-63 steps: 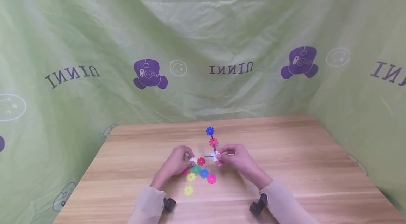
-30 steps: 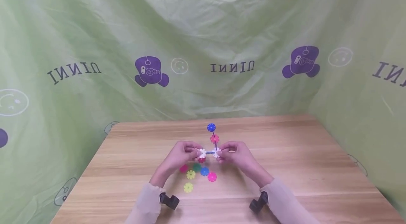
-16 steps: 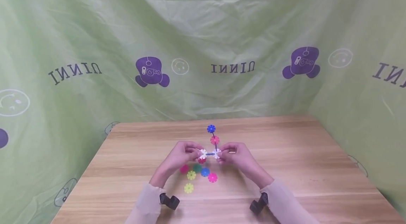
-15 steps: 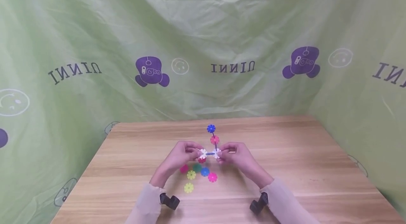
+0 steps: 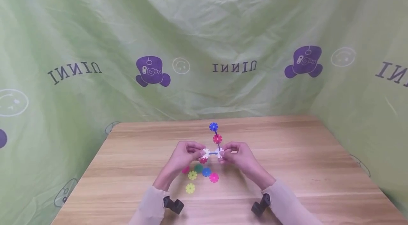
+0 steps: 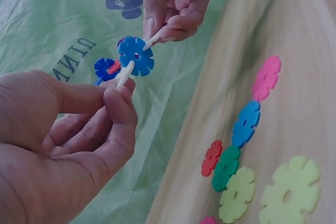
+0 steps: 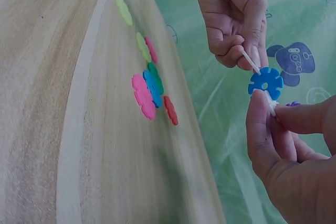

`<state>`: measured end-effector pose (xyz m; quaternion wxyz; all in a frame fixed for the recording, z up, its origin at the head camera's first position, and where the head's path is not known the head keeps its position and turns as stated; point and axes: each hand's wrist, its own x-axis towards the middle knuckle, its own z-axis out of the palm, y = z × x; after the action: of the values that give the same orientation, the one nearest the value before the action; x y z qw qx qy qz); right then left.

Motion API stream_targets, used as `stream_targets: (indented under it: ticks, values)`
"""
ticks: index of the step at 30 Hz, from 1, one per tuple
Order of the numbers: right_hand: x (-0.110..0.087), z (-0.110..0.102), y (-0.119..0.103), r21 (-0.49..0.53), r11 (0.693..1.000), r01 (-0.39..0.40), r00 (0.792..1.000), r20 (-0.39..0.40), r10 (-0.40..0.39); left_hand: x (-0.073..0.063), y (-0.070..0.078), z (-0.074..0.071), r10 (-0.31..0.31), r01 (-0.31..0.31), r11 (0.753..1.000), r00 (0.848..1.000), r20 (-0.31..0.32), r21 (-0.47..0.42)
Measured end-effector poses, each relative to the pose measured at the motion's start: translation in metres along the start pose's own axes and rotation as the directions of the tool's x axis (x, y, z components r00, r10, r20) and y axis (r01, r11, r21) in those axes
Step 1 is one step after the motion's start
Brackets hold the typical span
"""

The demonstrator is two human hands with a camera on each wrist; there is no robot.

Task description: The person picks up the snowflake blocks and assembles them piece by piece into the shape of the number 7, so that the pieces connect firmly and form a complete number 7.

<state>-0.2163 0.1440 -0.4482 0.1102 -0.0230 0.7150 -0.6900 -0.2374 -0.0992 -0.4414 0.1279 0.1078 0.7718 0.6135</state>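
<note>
My left hand (image 5: 186, 154) pinches a white snowflake disc (image 5: 206, 153) between thumb and fingers. Opposite it, my right hand (image 5: 237, 154) pinches a second white disc (image 5: 219, 153). Between the two, a blue disc (image 6: 136, 56) stands edge-on in the head view, and both white discs meet its rim at slots. From the right-hand white disc a chain runs away from me, with a red disc (image 5: 217, 138) and a dark blue disc (image 5: 213, 126) at its far end. In the right wrist view, fingers partly cover the right-hand white disc.
Below the hands, loose discs lie on the wooden table (image 5: 287, 168): red (image 6: 212, 158), green (image 6: 227, 168), blue (image 5: 206, 172), pink (image 5: 214, 177) and two yellow, one nearer me (image 5: 190, 188). Another pink disc (image 7: 151, 50) is partly hidden. A green printed cloth (image 5: 204, 41) surrounds the table.
My left hand has moved right and slightly away from me, bringing its white disc from beside the loose red disc to the blue disc. The right hand has shifted only slightly, still holding its piece.
</note>
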Motion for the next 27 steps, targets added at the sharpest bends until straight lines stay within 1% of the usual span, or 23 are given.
stream_targets:
  ticks: [4, 9, 13, 17, 20, 23, 25, 27]
  values:
    - [-0.003, -0.004, 0.002, -0.005, 1.0, -0.002, 1.0, -0.023, 0.002, 0.0, 0.0, 0.01, -0.004, 0.004, 1.0, 1.0, -0.024, -0.024]
    - [-0.006, -0.007, 0.002, -0.002, 1.0, 0.002, 0.999, -0.032, -0.002, -0.002, -0.001, 0.022, -0.022, 0.018, 0.998, 0.998, -0.058, -0.053]
    - [-0.004, -0.008, -0.001, -0.012, 1.0, 0.011, 1.0, -0.029, -0.011, -0.001, -0.001, 0.023, -0.029, 0.024, 0.998, 0.996, -0.08, -0.063]
    - [-0.001, -0.007, -0.002, -0.009, 1.0, 0.017, 1.0, -0.018, -0.017, 0.0, -0.002, 0.017, -0.004, 0.002, 0.999, 0.998, -0.061, -0.036]
    - [0.0, -0.007, 0.0, 0.0, 1.0, 0.013, 1.0, -0.007, -0.013, 0.001, -0.004, 0.012, 0.017, -0.016, 0.999, 1.0, -0.019, 0.027]
    - [-0.001, -0.007, 0.002, -0.008, 1.0, 0.008, 1.0, -0.006, -0.009, 0.0, -0.006, 0.004, 0.038, -0.039, 0.99, 0.999, 0.008, 0.133]
    - [-0.001, -0.009, 0.001, -0.024, 1.0, 0.013, 1.0, -0.01, -0.013, -0.001, -0.008, -0.003, 0.054, -0.056, 0.975, 0.998, 0.012, 0.216]
    - [-0.001, -0.01, 0.0, -0.027, 0.999, 0.021, 1.0, -0.008, -0.021, -0.002, -0.01, -0.01, 0.077, -0.079, 0.951, 0.997, 0.017, 0.299]
